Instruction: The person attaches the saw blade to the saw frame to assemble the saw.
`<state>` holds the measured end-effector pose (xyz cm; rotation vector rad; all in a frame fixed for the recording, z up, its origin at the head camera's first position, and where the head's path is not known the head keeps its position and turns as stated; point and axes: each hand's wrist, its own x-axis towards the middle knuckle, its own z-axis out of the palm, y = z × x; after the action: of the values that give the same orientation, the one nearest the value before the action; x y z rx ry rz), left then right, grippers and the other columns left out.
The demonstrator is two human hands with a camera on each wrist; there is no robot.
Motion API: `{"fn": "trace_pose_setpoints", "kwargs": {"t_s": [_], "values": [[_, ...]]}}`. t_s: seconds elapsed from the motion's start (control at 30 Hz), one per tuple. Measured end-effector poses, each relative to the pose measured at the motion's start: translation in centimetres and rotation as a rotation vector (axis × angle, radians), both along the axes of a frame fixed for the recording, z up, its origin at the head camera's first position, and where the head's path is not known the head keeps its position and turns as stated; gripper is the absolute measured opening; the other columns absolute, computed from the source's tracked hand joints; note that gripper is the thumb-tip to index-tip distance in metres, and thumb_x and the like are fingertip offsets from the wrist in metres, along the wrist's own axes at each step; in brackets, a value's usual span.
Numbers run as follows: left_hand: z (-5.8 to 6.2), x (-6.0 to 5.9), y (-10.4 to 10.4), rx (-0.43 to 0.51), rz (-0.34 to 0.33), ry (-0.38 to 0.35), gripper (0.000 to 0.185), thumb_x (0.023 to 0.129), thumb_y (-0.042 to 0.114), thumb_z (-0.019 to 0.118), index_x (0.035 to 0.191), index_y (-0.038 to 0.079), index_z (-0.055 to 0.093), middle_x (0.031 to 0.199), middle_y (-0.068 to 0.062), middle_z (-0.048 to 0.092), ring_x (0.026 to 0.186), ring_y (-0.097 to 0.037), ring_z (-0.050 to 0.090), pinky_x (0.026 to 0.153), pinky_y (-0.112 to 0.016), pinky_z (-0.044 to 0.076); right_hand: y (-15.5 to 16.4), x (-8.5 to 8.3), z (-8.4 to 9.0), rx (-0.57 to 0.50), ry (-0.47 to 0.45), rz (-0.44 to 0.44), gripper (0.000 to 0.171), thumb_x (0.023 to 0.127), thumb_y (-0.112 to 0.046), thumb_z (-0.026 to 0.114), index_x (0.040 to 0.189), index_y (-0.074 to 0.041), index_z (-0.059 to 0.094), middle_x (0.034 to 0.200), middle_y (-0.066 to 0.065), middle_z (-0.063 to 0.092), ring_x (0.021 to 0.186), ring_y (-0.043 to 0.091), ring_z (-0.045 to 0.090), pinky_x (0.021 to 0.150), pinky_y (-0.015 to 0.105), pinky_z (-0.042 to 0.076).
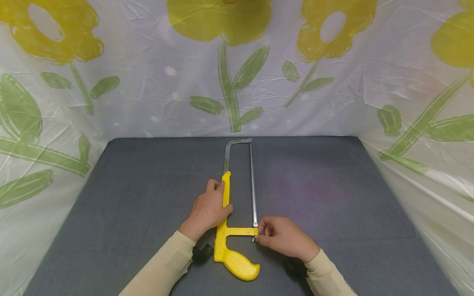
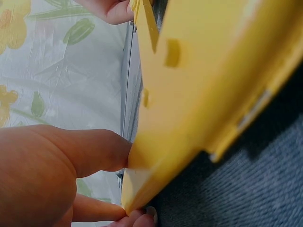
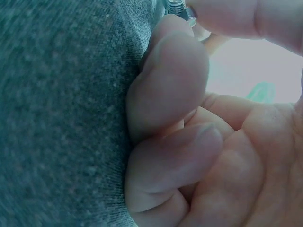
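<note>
A hacksaw (image 1: 221,234) lies on the dark table, its yellow handle (image 1: 240,265) toward me and its steel bow (image 1: 227,156) pointing away. The thin metal blade (image 1: 253,185) runs along its right side. My left hand (image 1: 207,209) grips the yellow frame (image 2: 189,94) above the crossbar, thumb on one side and fingers on the other. At the near end of the blade, my right hand (image 1: 286,238) pinches the small wing nut (image 1: 254,239) by the crossbar. A threaded screw (image 3: 176,6) shows between thumb and fingertip in the right wrist view; the other fingers are curled against the cloth.
Dark grey cloth covers the table (image 1: 326,185). A white curtain (image 1: 148,94) with yellow flowers and green leaves hangs behind it and along both sides. Dark wrist straps (image 1: 294,267) show under the beige sleeves (image 1: 163,263).
</note>
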<state>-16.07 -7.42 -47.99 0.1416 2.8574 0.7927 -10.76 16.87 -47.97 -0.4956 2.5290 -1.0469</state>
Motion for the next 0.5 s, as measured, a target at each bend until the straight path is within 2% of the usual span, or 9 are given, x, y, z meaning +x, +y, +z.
{"fn": "trace_pose_setpoints", "kwargs": {"t_s": [0.5], "values": [[-0.08, 0.01, -0.03, 0.010, -0.006, 0.011, 0.084, 0.096, 0.022, 0.080, 0.166, 0.001, 0.040, 0.149, -0.018, 0.045, 0.060, -0.019, 0.055, 0.055, -0.029, 0.044, 0.12, -0.09, -0.23, 0.002, 0.005, 0.018, 0.010, 0.093, -0.020, 0.080, 0.094, -0.016, 0.071, 0.067, -0.012, 0.055, 0.056, 0.001, 0.044, 0.054, 0.022, 0.035]]}}
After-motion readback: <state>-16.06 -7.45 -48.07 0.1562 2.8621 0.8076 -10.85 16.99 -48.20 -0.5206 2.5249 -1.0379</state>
